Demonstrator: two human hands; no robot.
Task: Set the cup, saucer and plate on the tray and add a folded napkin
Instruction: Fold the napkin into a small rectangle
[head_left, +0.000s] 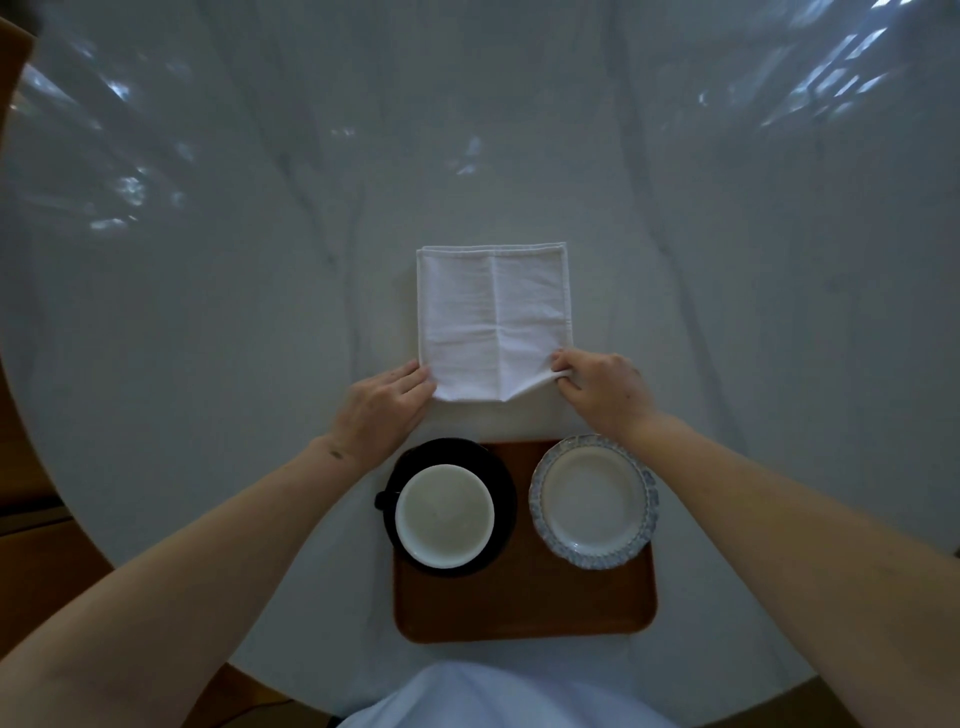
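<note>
On tray (524, 608): cup (444, 515) on saucer (503, 499), beside plate (594, 501)

both hands (384, 410) pinching napkin (493, 317), tray (524, 608) near
</note>
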